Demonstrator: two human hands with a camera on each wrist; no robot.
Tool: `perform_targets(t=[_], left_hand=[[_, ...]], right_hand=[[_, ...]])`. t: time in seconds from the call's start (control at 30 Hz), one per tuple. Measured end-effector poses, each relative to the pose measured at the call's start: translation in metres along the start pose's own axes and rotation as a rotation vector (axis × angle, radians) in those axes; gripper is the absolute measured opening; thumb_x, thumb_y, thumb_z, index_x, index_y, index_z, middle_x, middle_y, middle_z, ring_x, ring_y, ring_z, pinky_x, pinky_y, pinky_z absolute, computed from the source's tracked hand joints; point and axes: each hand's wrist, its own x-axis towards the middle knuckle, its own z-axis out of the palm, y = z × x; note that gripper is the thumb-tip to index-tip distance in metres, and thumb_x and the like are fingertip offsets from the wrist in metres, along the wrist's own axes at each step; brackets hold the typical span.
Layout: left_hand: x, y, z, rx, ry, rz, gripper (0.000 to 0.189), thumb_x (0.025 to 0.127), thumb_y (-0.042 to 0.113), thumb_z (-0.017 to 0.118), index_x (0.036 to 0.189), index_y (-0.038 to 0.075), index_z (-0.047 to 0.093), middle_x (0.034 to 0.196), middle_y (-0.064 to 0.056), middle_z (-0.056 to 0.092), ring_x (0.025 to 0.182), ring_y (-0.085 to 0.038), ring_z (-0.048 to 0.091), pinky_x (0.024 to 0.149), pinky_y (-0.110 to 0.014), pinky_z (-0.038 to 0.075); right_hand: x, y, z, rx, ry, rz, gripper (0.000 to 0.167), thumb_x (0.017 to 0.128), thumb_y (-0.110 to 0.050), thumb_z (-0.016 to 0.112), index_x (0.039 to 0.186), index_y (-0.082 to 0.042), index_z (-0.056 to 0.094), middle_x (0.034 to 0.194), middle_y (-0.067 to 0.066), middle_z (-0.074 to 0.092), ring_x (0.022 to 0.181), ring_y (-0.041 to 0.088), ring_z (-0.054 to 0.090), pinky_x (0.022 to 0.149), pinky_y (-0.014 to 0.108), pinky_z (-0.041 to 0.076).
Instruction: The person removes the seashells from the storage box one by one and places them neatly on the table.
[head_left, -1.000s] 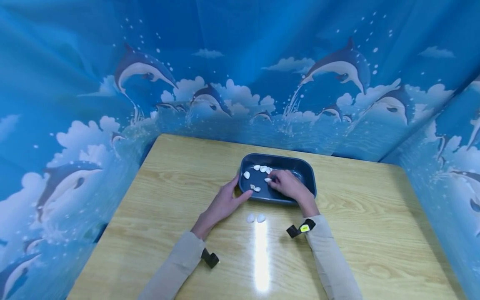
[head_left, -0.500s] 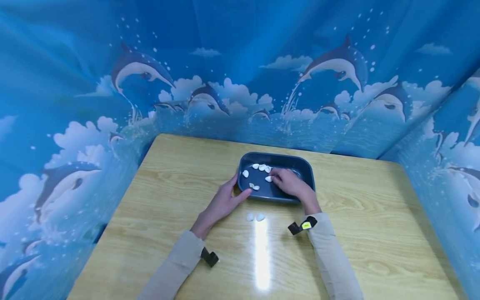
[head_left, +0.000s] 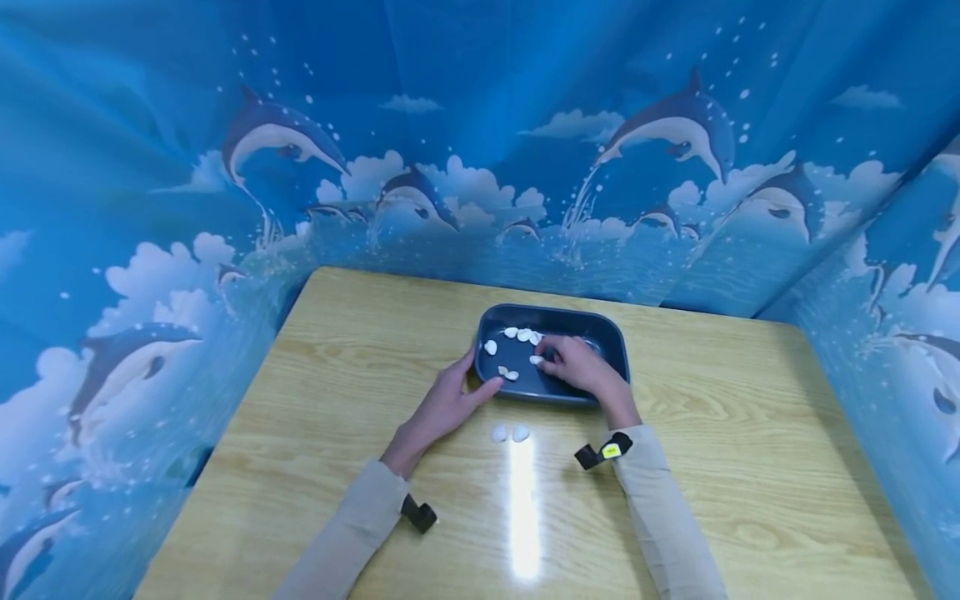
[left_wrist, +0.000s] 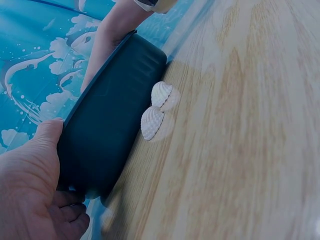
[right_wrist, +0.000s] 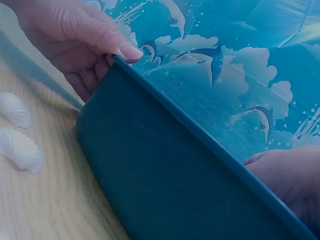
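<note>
A dark blue rectangular tray (head_left: pixel 617 350) stands on the wooden table. My left hand (head_left: pixel 442 406) grips its near left corner, thumb on the rim and fingers against the side. Over the tray's inside, my right hand (head_left: pixel 581 371) pinches a white seashell (head_left: pixel 536 360) at its fingertips. Several other shells lie in the tray: a short row (head_left: pixel 524 335) along the far side, a single shell (head_left: pixel 491 347) at the left, and a touching pair (head_left: pixel 508 374) near the front. From the right wrist view, the tray wall hides the right fingers.
Two ribbed white shells, a left one (head_left: pixel 500 432) and a right one (head_left: pixel 521 433), lie on the table (head_left: pixel 360 333) in front of the tray. A blue curtain (head_left: pixel 480 108) with dolphins hangs behind and beside the table. Each wrist wears a small black camera.
My right fingers shift slightly about the shell, which turns a little between them. The left hand keeps its hold on the tray. The head view tilts slightly.
</note>
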Motion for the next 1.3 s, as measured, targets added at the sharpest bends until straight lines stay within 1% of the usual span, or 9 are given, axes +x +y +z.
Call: perform_targets(t=[0.13,0.23,0.4,0.5,0.63,0.8,0.97,1.3], left_hand=[[-0.0003,0.0002,-0.0003,-0.004,-0.001,0.0,0.085,0.102,0.051,0.065,0.167,0.024,0.02,0.171,0.003,0.025,0.156,-0.015,0.024,0.126,-0.042,0.029],[-0.0007,0.0001,-0.0008,-0.012,-0.005,0.005,0.084,0.102,0.051,0.064,0.168,0.023,0.02,0.171,0.002,0.024,0.157,-0.016,0.024,0.126,-0.043,0.028],[-0.0004,-0.0011,-0.0012,-0.012,-0.01,0.009,0.083,0.103,0.05,0.064,0.168,0.023,0.02,0.171,0.001,0.024,0.157,-0.016,0.024,0.126,-0.042,0.028],[-0.0001,-0.0016,-0.0012,-0.009,-0.01,0.009,0.083,0.103,0.05,0.063,0.168,0.022,0.02,0.171,0.001,0.025,0.157,-0.016,0.025,0.126,-0.042,0.028],[-0.0003,-0.0009,-0.0015,-0.014,-0.011,0.021,0.083,0.103,0.049,0.064,0.168,0.021,0.02,0.171,0.0,0.025,0.157,-0.016,0.025,0.126,-0.042,0.028],[-0.0005,0.0007,-0.0019,-0.028,-0.011,0.042,0.083,0.104,0.046,0.064,0.168,0.018,0.02,0.171,0.0,0.026,0.156,-0.016,0.026,0.126,-0.042,0.028],[-0.0005,0.0014,-0.0022,-0.027,-0.012,0.04,0.082,0.104,0.045,0.064,0.168,0.019,0.021,0.171,0.0,0.026,0.156,-0.016,0.026,0.126,-0.042,0.028],[-0.0011,0.0003,-0.0023,-0.03,-0.011,0.046,0.082,0.104,0.045,0.065,0.168,0.018,0.021,0.171,-0.001,0.026,0.156,-0.017,0.026,0.126,-0.043,0.027]], right_hand=[[-0.0005,-0.0009,-0.001,0.003,-0.011,-0.007,0.017,0.101,-0.013,0.069,0.118,-0.008,0.073,0.069,0.0,0.054,0.059,0.015,0.048,0.054,0.028,0.037],[-0.0009,-0.002,-0.002,0.002,-0.01,0.005,0.022,0.101,-0.014,0.07,0.121,-0.006,0.072,0.068,0.0,0.053,0.058,0.016,0.049,0.053,0.028,0.037],[-0.0009,-0.0031,-0.0019,-0.025,-0.004,0.02,0.02,0.101,-0.019,0.071,0.116,-0.006,0.072,0.065,0.0,0.052,0.057,0.016,0.048,0.053,0.029,0.036],[-0.0007,-0.0028,-0.0017,-0.038,-0.011,0.017,0.017,0.102,-0.017,0.07,0.116,-0.007,0.072,0.068,0.0,0.053,0.059,0.016,0.048,0.055,0.029,0.037],[-0.0011,-0.0024,-0.0025,-0.032,-0.021,0.015,0.019,0.101,-0.014,0.07,0.118,-0.007,0.072,0.069,0.001,0.053,0.06,0.017,0.049,0.055,0.029,0.037],[-0.0013,-0.0014,-0.003,-0.025,-0.025,0.001,0.015,0.099,-0.014,0.072,0.113,-0.007,0.071,0.068,0.002,0.053,0.059,0.017,0.048,0.054,0.029,0.037],[-0.0011,-0.0006,-0.0029,-0.024,-0.026,-0.016,0.013,0.1,-0.013,0.072,0.111,-0.007,0.071,0.071,0.002,0.054,0.061,0.016,0.049,0.056,0.029,0.038],[-0.0004,-0.0004,-0.0009,-0.009,-0.029,0.022,0.013,0.1,-0.014,0.072,0.109,-0.005,0.069,0.067,0.001,0.052,0.057,0.016,0.048,0.053,0.028,0.037]])
